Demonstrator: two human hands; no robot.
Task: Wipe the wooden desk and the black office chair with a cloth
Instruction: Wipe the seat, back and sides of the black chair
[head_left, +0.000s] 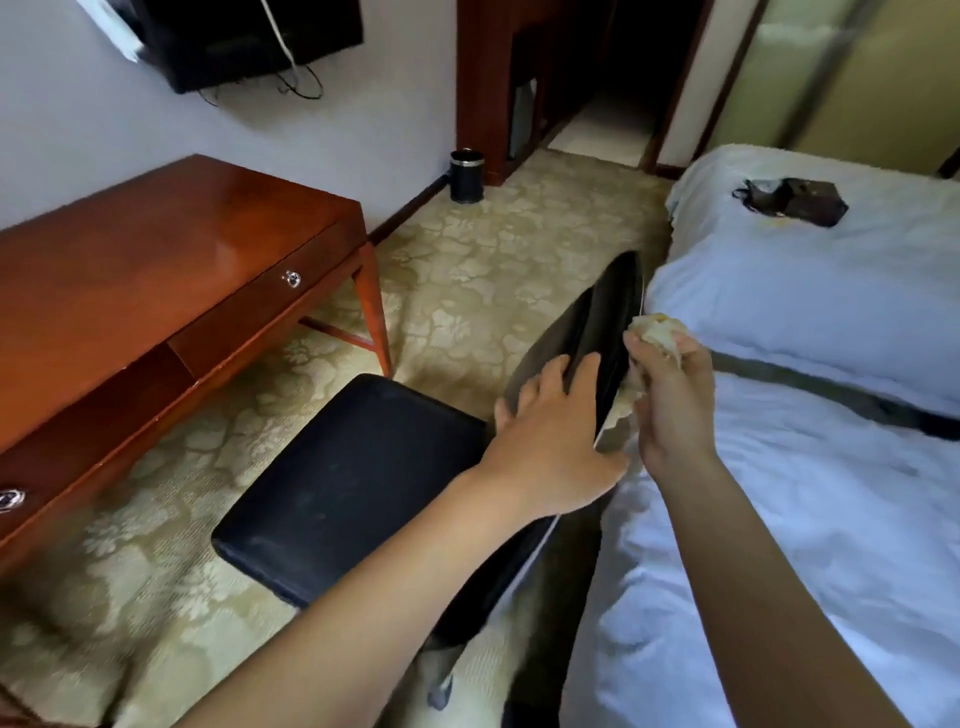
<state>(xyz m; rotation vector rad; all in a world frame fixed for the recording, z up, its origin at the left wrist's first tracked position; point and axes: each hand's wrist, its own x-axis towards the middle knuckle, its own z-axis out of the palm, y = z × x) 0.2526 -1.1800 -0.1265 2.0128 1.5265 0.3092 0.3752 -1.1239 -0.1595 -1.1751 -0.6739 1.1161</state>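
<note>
The black office chair (343, 483) stands in the middle of the floor, its backrest turned toward the bed on the right. My left hand (556, 431) grips the top edge of the backrest, fingers over the front and thumb behind. My right hand (670, 395) holds a bunched pale yellow cloth (657, 332) against the back of the backrest. The glossy wooden desk (156, 270) with two drawer knobs runs along the wall at the left, apart from both hands.
A bed with white bedding (831, 415) fills the right side, a dark pouch (795, 200) lying on it. A small black bin (466, 175) stands by the far wall near a doorway. Patterned carpet (493, 249) lies between desk and bed. A wall-mounted TV (234, 41) hangs above the desk.
</note>
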